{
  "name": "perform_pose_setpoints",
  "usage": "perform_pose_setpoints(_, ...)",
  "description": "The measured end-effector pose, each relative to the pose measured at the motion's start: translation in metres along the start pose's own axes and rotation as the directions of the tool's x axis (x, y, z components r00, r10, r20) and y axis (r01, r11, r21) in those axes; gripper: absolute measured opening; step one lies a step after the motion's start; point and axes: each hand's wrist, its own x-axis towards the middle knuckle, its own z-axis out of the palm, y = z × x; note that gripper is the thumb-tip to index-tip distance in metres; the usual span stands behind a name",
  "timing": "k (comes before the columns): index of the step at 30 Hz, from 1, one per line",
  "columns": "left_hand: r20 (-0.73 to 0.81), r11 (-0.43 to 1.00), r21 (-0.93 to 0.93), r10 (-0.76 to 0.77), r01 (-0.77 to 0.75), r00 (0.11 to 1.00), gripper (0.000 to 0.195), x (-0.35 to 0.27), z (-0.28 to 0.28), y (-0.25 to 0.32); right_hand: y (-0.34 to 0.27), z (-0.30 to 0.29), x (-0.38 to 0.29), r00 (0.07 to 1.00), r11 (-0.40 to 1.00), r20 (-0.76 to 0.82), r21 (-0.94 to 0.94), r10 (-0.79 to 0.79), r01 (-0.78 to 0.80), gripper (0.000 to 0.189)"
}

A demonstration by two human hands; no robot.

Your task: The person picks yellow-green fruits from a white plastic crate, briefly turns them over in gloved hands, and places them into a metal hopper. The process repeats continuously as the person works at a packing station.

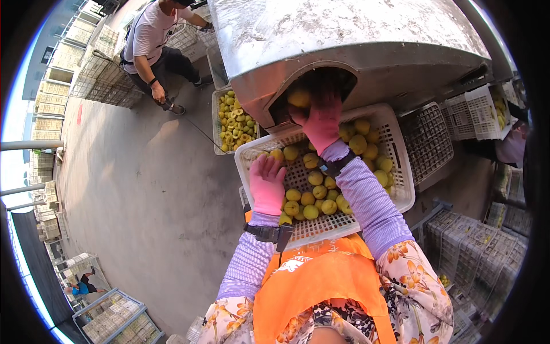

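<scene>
My right hand (321, 122), in a pink glove, reaches into the dark opening (350, 81) of a metal machine; its fingertips are in shadow, and a yellow fruit (299, 98) shows beside them. Whether the fingers grip anything is hard to see. My left hand (267, 185), also gloved in pink, is over the left side of a white plastic crate (386, 124), fingers apart and holding nothing. Round yellow-green fruits (319, 191), perhaps peaches or apricots, lie in the crate, which sits below the opening, in front of my orange apron (318, 279).
A crate of halved fruit (235, 122) stands on the floor left of the machine (343, 30). A person (148, 47) in a white shirt is beyond it. An empty-looking grey crate (425, 142) is at the right, with stacked crates (472, 245) below. Another person (81, 288) is far left.
</scene>
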Motion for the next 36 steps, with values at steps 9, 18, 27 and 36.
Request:
perform_pose_setpoints(9,-0.519,0.863,0.499,0.227,0.077,0.824,0.079,0.116,-0.057,-0.117,-0.037,-0.062,0.008,0.987,0.937,0.159,0.349,-0.036,-0.022,0.034)
perform_pose_setpoints(18,-0.449,0.605,0.781,0.374,0.154,0.811,0.084,0.136,-0.053,-0.133,0.029,0.089,-0.199,0.426,0.896,0.821,-0.213,0.38,-0.39,0.076)
perform_pose_setpoints(27,-0.484,0.713,0.68,0.259,0.173,0.836,0.096,0.149,-0.063,-0.169,0.062,0.122,-0.216,0.395,0.963,0.88,-0.21,0.262,-0.171,0.084)
perform_pose_setpoints(36,0.078,0.818,-0.484,-0.313,0.31,0.947,0.081,0.176,-0.126,-0.205,0.05,0.096,-0.192,0.58,0.988,0.809,-0.146,0.096,0.041,0.047)
